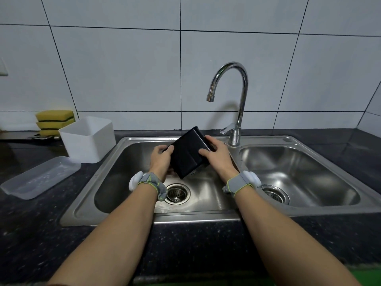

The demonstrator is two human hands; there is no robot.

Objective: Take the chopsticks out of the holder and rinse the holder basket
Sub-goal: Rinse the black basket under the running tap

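A black rectangular holder basket (186, 154) is held tilted above the left sink basin (127, 182). My left hand (160, 159) grips its left side and my right hand (216, 155) grips its right side near the top. No chopsticks are in view. The chrome tap (237, 104) stands behind the sink with its spout above and to the right of the basket; no water is running from it.
A white square tub (88, 139) stands on the dark counter left of the sink, with a clear plastic lid or tray (41, 178) in front of it. Yellow sponges (54, 120) are stacked at the back left. The right basin (299, 174) holds nothing.
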